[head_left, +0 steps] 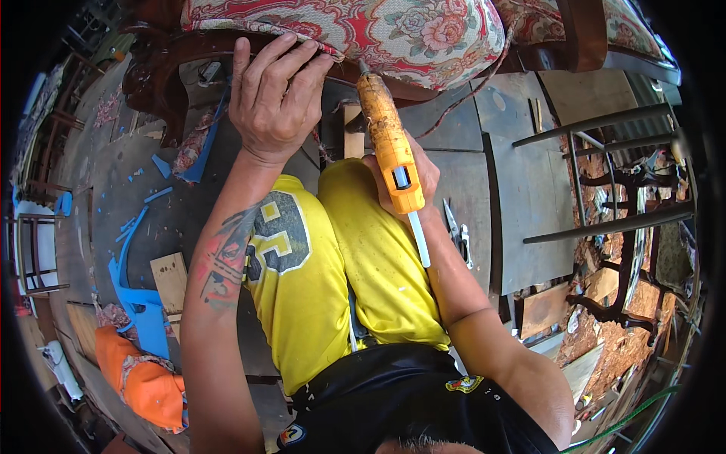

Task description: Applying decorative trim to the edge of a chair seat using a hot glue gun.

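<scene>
Floral red-and-cream upholstery (420,34) covers a dark carved wooden chair seat at the top of the view. My left hand (276,98) reaches up to its lower edge, fingers stretched out and laid along the fabric border; its thumb is hidden. A yellow, stained hot glue gun (386,132) is gripped in my right hand (420,174), which is partly behind it. The gun's nozzle meets the seat edge, just right of my left fingertips. From its rear sticks a pale glue stick (419,240). A braided cord (476,91) hangs from the seat's right side.
Scissors (457,234) lie on the floor right of my knees. Blue foam scraps (132,280) and orange cloth (140,378) lie at left. A wooden block (353,132) sits under the seat. Dark chair frames (605,227) stand at right among wood pieces.
</scene>
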Demonstrator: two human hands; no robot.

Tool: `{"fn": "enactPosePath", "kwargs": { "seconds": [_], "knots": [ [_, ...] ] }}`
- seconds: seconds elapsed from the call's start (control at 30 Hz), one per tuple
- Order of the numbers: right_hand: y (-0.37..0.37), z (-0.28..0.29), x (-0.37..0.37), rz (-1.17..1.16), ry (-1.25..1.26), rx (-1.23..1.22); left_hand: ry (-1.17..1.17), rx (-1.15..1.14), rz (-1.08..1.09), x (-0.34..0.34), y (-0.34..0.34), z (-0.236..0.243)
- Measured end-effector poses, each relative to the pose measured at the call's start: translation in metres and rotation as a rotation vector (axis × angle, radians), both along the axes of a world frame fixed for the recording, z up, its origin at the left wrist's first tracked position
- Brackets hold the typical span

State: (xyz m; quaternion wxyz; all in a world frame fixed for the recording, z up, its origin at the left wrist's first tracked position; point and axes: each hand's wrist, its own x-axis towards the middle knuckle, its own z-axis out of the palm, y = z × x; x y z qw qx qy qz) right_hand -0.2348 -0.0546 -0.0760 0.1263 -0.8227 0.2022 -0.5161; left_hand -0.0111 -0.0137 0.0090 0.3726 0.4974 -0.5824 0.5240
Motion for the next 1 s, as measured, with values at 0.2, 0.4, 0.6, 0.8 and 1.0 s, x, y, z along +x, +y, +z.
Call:
{"fn": "enactPosePath", "kwargs": {
  "seconds": [0.2,0.4,0.6,0.8,1.0],
  "knots": [
    [-0.003,-0.009,0.007,0.098,-0.177,0.06,-0.022,0.017,0.013,0.003,-0.001,0.0],
    [-0.007,-0.003,0.015,0.189,-0.229,0.036,-0.034,0.051,0.045,0.0,0.003,0.002],
    [-0.009,-0.004,0.015,0.123,-0.248,0.036,-0.029,0.049,0.077,-0.002,0.001,0.002],
    [-0.011,-0.008,0.016,0.15,-0.241,0.071,-0.023,0.045,0.073,-0.001,0.002,0.002],
    [-0.012,-0.008,0.019,0.146,-0.246,0.066,-0.018,0.036,0.071,-0.001,0.002,0.002]
  ]
}}
